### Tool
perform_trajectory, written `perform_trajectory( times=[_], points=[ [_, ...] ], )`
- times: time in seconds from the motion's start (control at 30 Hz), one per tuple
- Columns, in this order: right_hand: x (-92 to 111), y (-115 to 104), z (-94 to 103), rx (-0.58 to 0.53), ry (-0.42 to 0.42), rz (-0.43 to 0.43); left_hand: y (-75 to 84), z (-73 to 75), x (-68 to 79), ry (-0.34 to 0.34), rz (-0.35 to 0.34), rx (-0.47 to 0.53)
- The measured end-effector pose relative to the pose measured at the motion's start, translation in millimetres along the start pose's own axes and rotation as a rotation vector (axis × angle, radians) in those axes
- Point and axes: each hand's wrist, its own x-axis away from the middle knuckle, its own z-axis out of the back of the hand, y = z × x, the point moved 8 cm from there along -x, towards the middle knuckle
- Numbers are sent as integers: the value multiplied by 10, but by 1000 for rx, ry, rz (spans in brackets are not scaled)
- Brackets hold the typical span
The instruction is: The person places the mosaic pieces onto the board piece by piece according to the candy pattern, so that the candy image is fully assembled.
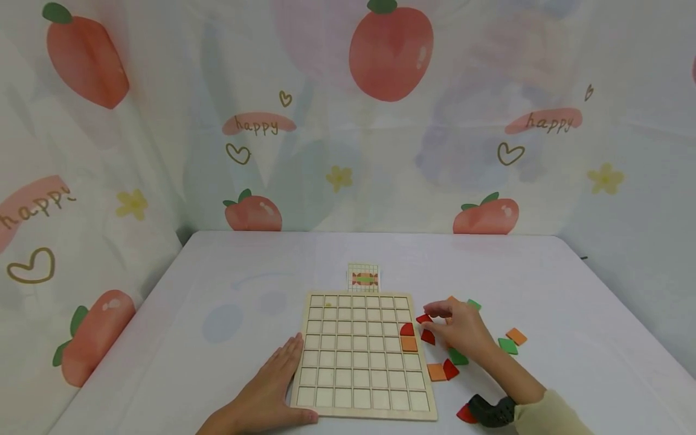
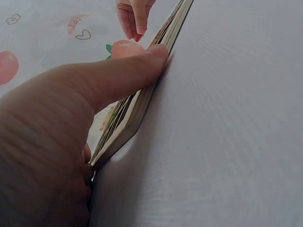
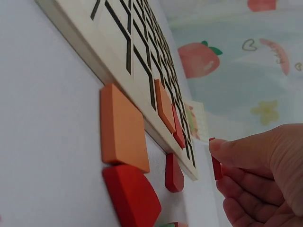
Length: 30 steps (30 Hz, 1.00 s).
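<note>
A wooden grid board point(image 1: 352, 361) lies on the table with a red quarter-round tile point(image 1: 407, 330) and an orange square tile point(image 1: 409, 344) in its right column. My left hand point(image 1: 266, 389) rests straight-fingered along the board's left edge, its thumb point(image 2: 137, 66) against the near edge. Just past the right edge, my right hand point(image 1: 461, 326) pinches a red tile point(image 3: 216, 165) between thumb and fingers, held above the table in the right wrist view. Below those fingertips lies another red tile point(image 1: 428, 336).
Behind the board lies a pattern card point(image 1: 363, 278). Loose tiles lie on the right, among them an orange square point(image 1: 437, 372), a red piece point(image 1: 450, 369) and green pieces point(image 1: 508, 346). One red tile point(image 1: 466, 414) sits partly behind the black wrist band point(image 1: 492, 411).
</note>
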Motion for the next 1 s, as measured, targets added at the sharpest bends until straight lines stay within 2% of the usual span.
perform_trajectory(
  times=[0.3,0.77,1.0],
  points=[
    [99,-19,-83,9,-31,-41,5,1,-9,3,-9,-11],
    [295,-68,-202,-50,-75,-88,7,14,-1,15,-19,-11],
    [360,-102,-199,-17,-59,-106,23,26,-1,16,-35,-18]
  ],
)
